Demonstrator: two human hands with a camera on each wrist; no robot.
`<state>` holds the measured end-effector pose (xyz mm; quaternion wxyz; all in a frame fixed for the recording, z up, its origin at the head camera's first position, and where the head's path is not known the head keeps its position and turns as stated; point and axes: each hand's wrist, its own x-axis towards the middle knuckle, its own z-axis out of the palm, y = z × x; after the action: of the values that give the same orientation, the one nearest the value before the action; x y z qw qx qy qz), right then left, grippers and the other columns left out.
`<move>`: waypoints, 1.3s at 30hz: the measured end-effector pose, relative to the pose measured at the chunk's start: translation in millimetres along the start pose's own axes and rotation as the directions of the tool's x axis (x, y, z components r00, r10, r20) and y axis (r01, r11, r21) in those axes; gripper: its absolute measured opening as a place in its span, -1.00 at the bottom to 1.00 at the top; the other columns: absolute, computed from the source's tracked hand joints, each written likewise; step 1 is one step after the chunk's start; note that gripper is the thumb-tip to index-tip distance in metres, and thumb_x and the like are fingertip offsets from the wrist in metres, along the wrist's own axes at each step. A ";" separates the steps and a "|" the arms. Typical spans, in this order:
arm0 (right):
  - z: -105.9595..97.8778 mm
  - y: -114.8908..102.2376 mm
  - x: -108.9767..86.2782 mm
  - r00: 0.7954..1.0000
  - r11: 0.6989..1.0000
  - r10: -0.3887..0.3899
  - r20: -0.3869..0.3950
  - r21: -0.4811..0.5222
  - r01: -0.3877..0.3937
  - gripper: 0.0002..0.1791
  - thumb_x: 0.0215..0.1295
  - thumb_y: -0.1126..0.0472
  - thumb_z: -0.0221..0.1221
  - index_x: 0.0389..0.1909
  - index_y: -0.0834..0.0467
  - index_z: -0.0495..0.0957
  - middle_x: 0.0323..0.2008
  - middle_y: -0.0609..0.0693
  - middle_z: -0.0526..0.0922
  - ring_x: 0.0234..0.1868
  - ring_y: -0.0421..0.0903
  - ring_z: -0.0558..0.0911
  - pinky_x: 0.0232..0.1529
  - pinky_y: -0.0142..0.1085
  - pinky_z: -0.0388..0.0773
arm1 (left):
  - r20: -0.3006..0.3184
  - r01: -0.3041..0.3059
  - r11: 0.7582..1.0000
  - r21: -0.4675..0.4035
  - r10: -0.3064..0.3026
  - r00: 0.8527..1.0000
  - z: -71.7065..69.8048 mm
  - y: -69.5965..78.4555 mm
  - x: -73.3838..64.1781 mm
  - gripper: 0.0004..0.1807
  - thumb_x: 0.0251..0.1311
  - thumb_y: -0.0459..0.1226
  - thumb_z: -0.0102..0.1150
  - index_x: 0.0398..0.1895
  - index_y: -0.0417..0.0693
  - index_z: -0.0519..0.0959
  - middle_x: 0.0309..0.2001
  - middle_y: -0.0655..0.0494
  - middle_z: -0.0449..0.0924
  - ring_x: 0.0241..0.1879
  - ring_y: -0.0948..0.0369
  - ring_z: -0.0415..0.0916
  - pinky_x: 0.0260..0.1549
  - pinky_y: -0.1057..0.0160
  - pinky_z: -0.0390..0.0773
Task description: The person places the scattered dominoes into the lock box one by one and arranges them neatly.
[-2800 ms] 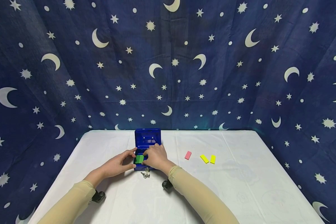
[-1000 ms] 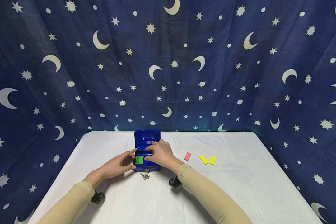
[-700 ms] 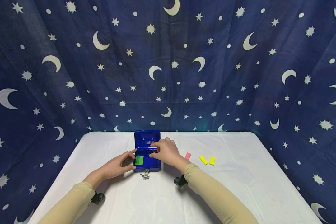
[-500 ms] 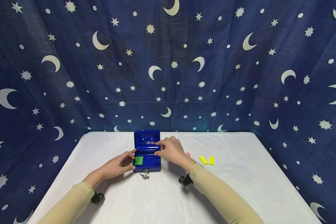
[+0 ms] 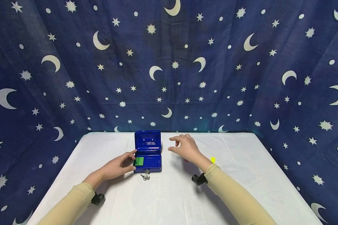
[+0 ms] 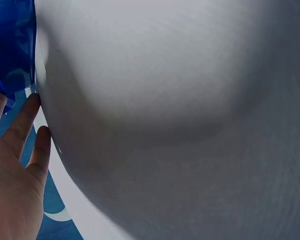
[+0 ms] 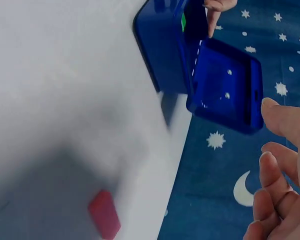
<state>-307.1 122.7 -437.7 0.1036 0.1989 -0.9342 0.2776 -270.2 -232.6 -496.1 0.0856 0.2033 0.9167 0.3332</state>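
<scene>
A blue metal cash box point(image 5: 155, 169) stands near the back of the table with its lid raised. Green blocks point(image 5: 139, 161) lie side by side in its left part. At the box's left end rests my left hand point(image 5: 116, 166), thumb by the front corner and fingertips against the side; the left wrist view shows its fingers extended. To the right of the box my right hand point(image 5: 186, 148) hovers over the table, thumb and fingers apart and holding nothing. Under it lies a pink block point(image 7: 105, 215), nearly hidden in the head view. One yellow block point(image 5: 212, 159) shows beyond the right wrist.
A small lock with keys point(image 5: 146, 175) hangs at the box's front. White cloth point(image 5: 163, 200) covers the table, and a dark blue curtain with moons and stars point(image 5: 169, 78) hangs behind and at both sides.
My right hand has left the inside of the cash box and moved right, away from the green blocks. It now covers most of the pink block and one yellow block. My left hand stays put.
</scene>
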 end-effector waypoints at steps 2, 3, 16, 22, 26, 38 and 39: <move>-3.2 5.1 -2.5 1.000 1.000 0.016 0.005 0.027 -0.016 -0.51 0.16 -0.12 0.45 0.10 -0.06 0.70 -0.48 -0.27 0.49 -0.28 -0.12 0.39 -0.18 -0.20 0.32 | 0.003 -0.001 1.000 -0.006 0.001 1.000 -0.2 0.0 -0.1 -0.55 0.29 0.18 0.26 0.07 0.24 0.41 0.57 0.27 0.12 0.52 0.04 0.12 0.37 -0.24 0.18; -4.8 7.9 -3.7 1.000 0.999 0.020 0.007 0.039 -0.021 -0.52 0.16 -0.12 0.44 0.10 -0.07 0.70 -0.47 -0.27 0.50 -0.27 -0.13 0.40 -0.17 -0.20 0.33 | 0.003 -0.001 1.000 -0.006 0.001 1.000 -0.2 0.0 -0.2 -0.56 0.29 0.18 0.26 0.07 0.24 0.41 0.57 0.27 0.12 0.52 0.04 0.12 0.37 -0.24 0.18; -29.9 49.4 -24.8 0.995 0.990 0.095 -0.007 0.109 -0.094 -0.49 0.20 -0.05 0.44 0.16 -0.02 0.67 -0.36 -0.20 0.56 -0.16 -0.09 0.49 -0.08 -0.17 0.43 | 0.003 -0.001 1.000 -0.009 0.002 1.000 -1.4 0.7 -0.3 -0.56 0.30 0.17 0.26 0.07 0.24 0.41 0.57 0.24 0.12 0.52 0.03 0.12 0.37 -0.24 0.18; -40.1 62.7 -30.9 0.994 0.987 0.110 -0.005 0.121 -0.109 -0.47 0.22 -0.05 0.42 0.19 0.00 0.64 -0.33 -0.18 0.58 -0.13 -0.06 0.50 -0.06 -0.14 0.45 | 0.006 0.005 1.000 -0.008 -0.005 1.000 -0.4 -0.5 0.0 -0.56 0.30 0.17 0.26 0.08 0.24 0.41 0.57 0.25 0.12 0.52 0.03 0.11 0.37 -0.25 0.17; -46.1 72.7 -34.0 0.991 0.985 0.135 -0.007 0.112 -0.133 -0.47 0.22 -0.05 0.42 0.20 -0.01 0.64 -0.32 -0.18 0.59 -0.13 -0.07 0.49 -0.06 -0.15 0.43 | 0.006 0.005 1.000 -0.006 -0.005 1.000 0.2 -0.8 0.2 -0.55 0.30 0.17 0.25 0.08 0.23 0.41 0.57 0.25 0.11 0.52 0.03 0.11 0.37 -0.25 0.17; -61.9 99.1 -45.5 0.981 0.981 0.193 -0.006 0.036 -0.192 -0.46 0.23 -0.02 0.42 0.21 0.05 0.63 -0.30 -0.12 0.59 -0.13 -0.01 0.48 -0.11 -0.15 0.40 | 0.003 -0.003 1.000 -0.014 0.004 1.000 0.2 -0.4 0.2 -0.56 0.31 0.16 0.26 0.07 0.23 0.41 0.57 0.23 0.12 0.52 0.03 0.10 0.38 -0.24 0.16; -62.1 100.9 -46.8 0.981 0.980 0.196 -0.004 0.031 -0.196 -0.46 0.23 -0.02 0.42 0.21 0.06 0.63 -0.30 -0.12 0.59 -0.13 -0.01 0.47 -0.11 -0.15 0.40 | 0.002 -0.003 1.000 -0.010 0.003 1.000 0.3 -0.4 0.5 -0.56 0.30 0.16 0.26 0.07 0.23 0.41 0.57 0.23 0.12 0.52 0.03 0.11 0.37 -0.24 0.16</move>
<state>-303.2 249.6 -448.9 0.0758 0.1064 -0.9445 0.3013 -270.7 -232.5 -496.7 0.0869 0.2045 0.9146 0.3379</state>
